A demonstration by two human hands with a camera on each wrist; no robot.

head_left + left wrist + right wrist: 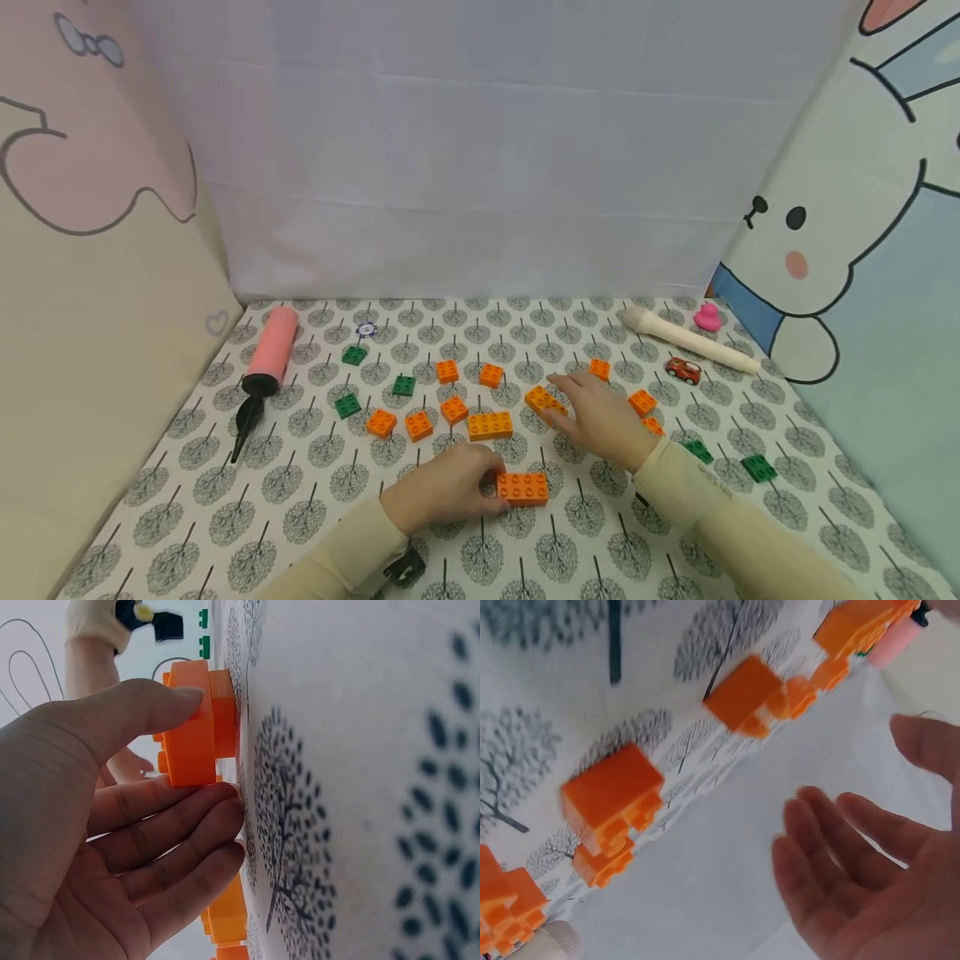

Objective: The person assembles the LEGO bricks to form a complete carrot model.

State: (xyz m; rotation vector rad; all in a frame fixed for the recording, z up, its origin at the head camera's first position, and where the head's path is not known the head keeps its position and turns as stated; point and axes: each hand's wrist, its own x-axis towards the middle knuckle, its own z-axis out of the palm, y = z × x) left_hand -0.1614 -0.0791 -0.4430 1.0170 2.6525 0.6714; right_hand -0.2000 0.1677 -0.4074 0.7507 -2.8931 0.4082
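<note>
Down front, left hand (450, 488) pinches an orange brick (522, 490) by one end, risking a twist; right hand (606, 419), fingers loosely parted.

Soft, even light brightened the patterned cloth (300, 533) and the far pale curtain (480, 167). The head view looked fairly crisp, while the right wrist view blurred its orange bricks (611, 787).
</note>
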